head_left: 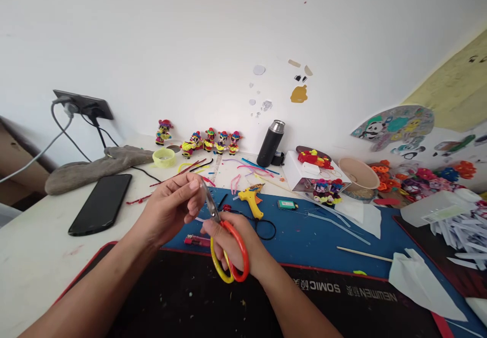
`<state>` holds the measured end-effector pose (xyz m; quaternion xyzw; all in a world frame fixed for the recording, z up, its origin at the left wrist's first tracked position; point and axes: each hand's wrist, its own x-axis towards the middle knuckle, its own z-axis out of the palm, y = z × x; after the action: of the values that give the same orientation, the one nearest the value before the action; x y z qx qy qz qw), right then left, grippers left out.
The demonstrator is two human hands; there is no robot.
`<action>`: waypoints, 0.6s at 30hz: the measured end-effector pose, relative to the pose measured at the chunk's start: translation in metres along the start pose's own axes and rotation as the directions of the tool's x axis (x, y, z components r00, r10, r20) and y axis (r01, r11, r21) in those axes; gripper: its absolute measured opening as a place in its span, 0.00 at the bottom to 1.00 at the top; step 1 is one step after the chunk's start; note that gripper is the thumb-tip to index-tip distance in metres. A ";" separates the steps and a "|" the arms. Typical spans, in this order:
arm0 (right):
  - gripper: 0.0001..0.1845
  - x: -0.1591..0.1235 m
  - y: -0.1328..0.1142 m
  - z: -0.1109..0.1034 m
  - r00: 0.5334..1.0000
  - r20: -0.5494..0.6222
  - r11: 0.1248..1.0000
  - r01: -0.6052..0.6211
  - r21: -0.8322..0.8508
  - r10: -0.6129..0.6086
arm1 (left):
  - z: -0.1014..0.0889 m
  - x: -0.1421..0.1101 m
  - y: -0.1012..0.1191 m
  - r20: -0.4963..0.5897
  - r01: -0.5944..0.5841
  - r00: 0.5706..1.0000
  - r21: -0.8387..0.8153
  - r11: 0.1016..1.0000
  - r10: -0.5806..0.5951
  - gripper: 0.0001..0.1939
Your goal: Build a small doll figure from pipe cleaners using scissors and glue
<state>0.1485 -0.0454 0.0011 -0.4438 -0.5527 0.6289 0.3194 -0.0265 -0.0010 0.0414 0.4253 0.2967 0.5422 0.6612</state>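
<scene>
Head view: your right hand (236, 236) is closed around the loops of the scissors (215, 216), holding them above the boundary between the black mat (182, 287) and the blue mat (304, 236). The blades point up and away, toward your left hand (167, 203). Your left thumb and index finger are drawn together at the blade tips; whether they grip a small piece cannot be told at this size. Just beyond your right hand, the glue gun (251, 202) lies near the blue mat's far edge. To the left of your left hand, the phone (101, 203) lies on the table (30, 246). Near the wall, figurines (210, 140) stand to the left of the flask (270, 144).
</scene>
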 end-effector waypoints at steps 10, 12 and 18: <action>0.25 -0.001 0.006 0.022 0.974 0.162 0.678 0.225 -0.700 -0.156 | -0.001 0.002 -0.006 0.071 0.096 0.992 0.056 0.994 -0.100 0.18; 0.28 0.001 0.008 0.027 0.974 0.175 0.646 0.224 -0.729 -0.140 | -0.004 0.005 -0.010 0.067 0.106 0.992 0.056 0.993 -0.110 0.18; 0.32 0.005 -0.003 0.045 0.964 0.256 0.408 0.262 -0.874 -0.071 | -0.010 0.010 -0.019 0.051 0.142 0.988 0.101 0.985 -0.148 0.18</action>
<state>0.1048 -0.0590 0.0023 -0.4296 -0.8703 0.2371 0.0424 -0.0242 0.0099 0.0206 0.4498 0.3333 0.4648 0.6860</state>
